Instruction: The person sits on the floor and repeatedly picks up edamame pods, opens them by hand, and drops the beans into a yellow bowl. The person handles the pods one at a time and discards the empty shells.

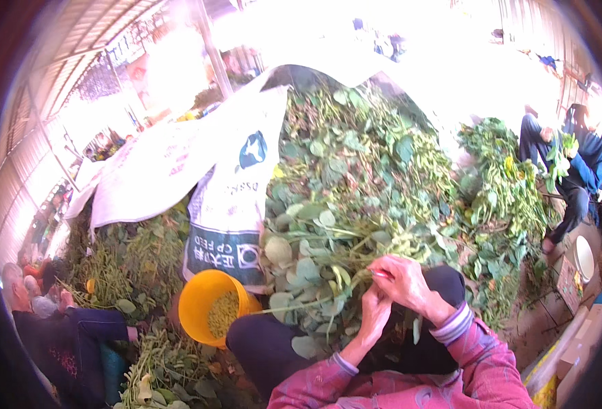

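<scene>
My left hand (375, 314) and my right hand (407, 281) meet in front of my knees, fingers closed and partly hiding each other. A leafy bean plant (308, 278) reaches up to them, and my left hand appears to grip its stem. Between the fingers of my right hand shows a small red object (382, 274), too little exposed to identify. To the left of my knees a yellow bucket (191, 301), tilted, contains small pale green beans or pods (223, 313). A long thin stem (290, 308) stretches from near its rim towards my hands.
A large heap of bean plants (362, 163) rises ahead, partly covered by white woven feed sacks (229, 194). People sit at the left (50, 332) and right (582, 153), the latter holding plants. A white basin (584, 259) and cardboard (582, 340) are at the right.
</scene>
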A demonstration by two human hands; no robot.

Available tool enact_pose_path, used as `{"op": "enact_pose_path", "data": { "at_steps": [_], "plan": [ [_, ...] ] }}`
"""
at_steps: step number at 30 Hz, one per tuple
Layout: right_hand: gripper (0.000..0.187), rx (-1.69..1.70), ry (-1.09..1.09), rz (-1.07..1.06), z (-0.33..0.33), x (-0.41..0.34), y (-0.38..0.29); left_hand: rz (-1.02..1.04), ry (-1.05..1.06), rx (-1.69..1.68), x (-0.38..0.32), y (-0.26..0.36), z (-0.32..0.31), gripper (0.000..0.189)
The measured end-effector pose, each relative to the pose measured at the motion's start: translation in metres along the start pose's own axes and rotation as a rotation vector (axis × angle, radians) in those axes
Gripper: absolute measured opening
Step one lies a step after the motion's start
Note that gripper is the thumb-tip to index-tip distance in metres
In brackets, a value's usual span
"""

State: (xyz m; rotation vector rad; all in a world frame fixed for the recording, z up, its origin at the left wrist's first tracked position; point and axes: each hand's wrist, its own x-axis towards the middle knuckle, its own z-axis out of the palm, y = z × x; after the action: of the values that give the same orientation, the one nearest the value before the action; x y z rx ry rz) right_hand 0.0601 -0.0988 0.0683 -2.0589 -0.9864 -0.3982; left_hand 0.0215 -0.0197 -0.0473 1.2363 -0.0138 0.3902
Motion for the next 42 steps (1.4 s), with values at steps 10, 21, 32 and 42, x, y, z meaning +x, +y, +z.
{"op": "enact_pose_path", "data": {
  "at_steps": [10, 21, 32, 42],
  "plan": [
    [0.01, -0.025, 0.064, 0.089, 0.004, -0.024, -0.003, -0.341, 0.116, -0.531, 0.001, 0.047, -0.016, 0.021],
    [0.012, 0.425, 0.188, 0.552, 0.037, -0.064, -0.011, -0.614, 0.146, -0.842, -0.003, 0.04, -0.017, 0.017],
    [0.012, 0.759, -0.118, 0.668, 0.008, -0.061, -0.014, -0.347, 0.176, -0.038, 0.004, 0.057, -0.019, 0.021],
    [0.028, 0.932, -0.117, 0.819, 0.009, -0.065, -0.014, -0.285, 0.143, -0.357, 0.006, 0.052, -0.023, 0.014]
  ]
}}
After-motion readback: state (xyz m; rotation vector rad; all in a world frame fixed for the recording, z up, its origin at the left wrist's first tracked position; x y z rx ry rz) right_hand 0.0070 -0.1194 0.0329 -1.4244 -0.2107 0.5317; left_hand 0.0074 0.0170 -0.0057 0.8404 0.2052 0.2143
